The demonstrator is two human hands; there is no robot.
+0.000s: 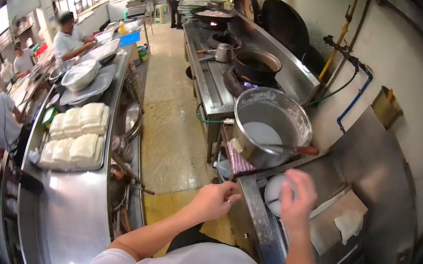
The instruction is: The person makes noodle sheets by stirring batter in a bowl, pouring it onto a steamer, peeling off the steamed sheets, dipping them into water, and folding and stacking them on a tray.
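White bowl (pixel 275 188) partly beneath right hand (pixel 299 200)

r hand (pixel 299 197) nr white bowl (pixel 273 186), touch unclear

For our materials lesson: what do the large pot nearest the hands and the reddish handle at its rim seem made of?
Large pot: metal, perhaps aluminium; dull grey with a shiny rim.
Reddish handle: smooth-looking, wood or plastic; its brownish-red colour leaves that open.

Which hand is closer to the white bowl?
Right. The right hand overlaps the bowl's right side in this view; the left hand is farther off, to its left.
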